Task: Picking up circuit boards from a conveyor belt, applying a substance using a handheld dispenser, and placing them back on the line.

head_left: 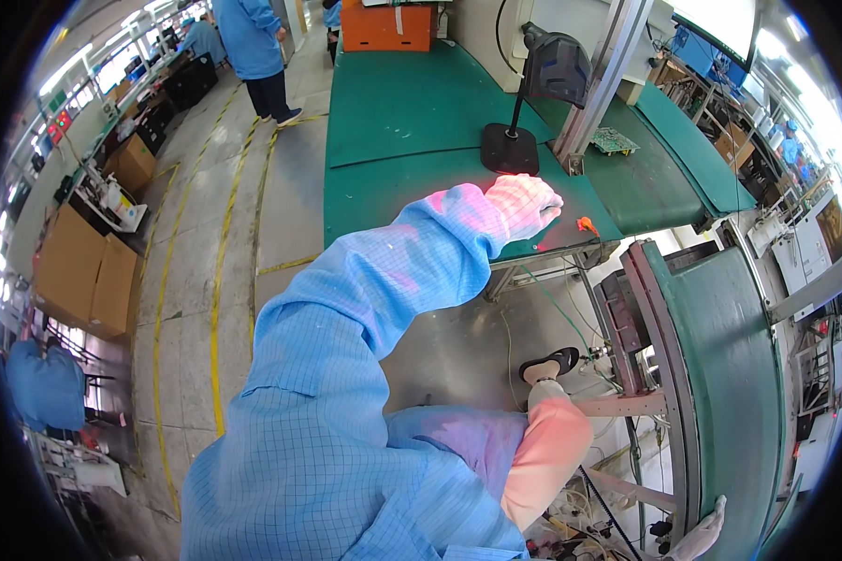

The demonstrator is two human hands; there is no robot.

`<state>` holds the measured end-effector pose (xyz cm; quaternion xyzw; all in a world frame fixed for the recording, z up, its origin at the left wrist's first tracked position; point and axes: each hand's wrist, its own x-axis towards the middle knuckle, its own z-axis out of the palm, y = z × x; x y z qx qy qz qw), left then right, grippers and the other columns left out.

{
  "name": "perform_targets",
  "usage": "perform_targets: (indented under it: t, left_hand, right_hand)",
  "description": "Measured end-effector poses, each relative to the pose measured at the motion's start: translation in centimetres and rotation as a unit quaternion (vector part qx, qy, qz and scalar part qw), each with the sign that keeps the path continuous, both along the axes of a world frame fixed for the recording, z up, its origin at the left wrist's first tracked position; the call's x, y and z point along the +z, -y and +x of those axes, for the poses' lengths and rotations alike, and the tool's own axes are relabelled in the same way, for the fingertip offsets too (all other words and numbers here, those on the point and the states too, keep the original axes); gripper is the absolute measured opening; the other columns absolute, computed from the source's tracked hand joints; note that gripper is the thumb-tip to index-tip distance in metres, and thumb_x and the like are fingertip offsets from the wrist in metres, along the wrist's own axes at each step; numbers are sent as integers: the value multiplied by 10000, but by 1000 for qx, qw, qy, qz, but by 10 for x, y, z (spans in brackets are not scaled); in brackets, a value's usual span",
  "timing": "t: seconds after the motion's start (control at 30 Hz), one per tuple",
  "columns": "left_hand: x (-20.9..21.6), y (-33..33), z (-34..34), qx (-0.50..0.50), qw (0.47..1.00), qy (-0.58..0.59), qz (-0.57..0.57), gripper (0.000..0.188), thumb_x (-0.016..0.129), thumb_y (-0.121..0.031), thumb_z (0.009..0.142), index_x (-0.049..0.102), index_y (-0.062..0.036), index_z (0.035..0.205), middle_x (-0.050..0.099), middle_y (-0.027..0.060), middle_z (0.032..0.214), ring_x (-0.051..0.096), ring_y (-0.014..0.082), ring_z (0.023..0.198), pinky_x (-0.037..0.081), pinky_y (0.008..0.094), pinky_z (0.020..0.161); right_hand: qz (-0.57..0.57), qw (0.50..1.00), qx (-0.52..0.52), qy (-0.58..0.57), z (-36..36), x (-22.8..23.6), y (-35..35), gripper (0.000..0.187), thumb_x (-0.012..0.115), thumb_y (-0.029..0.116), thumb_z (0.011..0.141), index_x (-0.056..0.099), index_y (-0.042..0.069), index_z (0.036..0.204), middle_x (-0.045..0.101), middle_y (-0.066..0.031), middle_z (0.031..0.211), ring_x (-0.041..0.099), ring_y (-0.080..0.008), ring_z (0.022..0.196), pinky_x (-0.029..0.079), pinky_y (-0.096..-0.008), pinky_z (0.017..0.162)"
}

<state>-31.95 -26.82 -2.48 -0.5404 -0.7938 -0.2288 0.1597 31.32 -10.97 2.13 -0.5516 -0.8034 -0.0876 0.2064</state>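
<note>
My left hand (526, 206), in a white glove, is held over the front edge of the green-topped bench (393, 112). Its fingers are curled in, and I cannot make out what is inside them. Red light falls on the glove and sleeve, just below a black scanner on a stand (510, 148). A small orange piece (587, 225) lies on the bench to the right of this hand. Far down at the lower right, my right hand (704, 535), also gloved, rests by the conveyor's near edge with its fingers stretched out; part of it is cut off.
A green conveyor belt (734, 355) runs along my right. Farther back, a circuit board (614, 141) lies on green belt beyond a metal post (601, 84). An orange bin (386, 28) stands at the bench's far end. Cables hang under the bench. One person (253, 42) stands in the aisle.
</note>
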Motion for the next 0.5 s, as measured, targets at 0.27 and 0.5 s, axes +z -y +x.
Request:
perform_targets:
  t: [0.27,0.5]
  left_hand:
    - [9,-5,9,-12,1000,15,-6,221,608,-305,912,714,-158,1039,696,54,1035,645,264,994,532,391,859]
    - [3,0,-2,-53,998,-9,42,185,636,-237,903,710,-121,1027,705,98,1029,657,285,1033,533,388,908]
  right_hand:
    - [-32,998,-54,-6,19,-6,-6,391,377,149,1000,604,99,1314,632,-169,1260,638,-285,1099,488,-332,935]
    - [-30,991,36,-128,38,-32,-30,342,409,80,979,628,-5,1229,632,-154,1269,578,-273,1204,410,-365,1068]
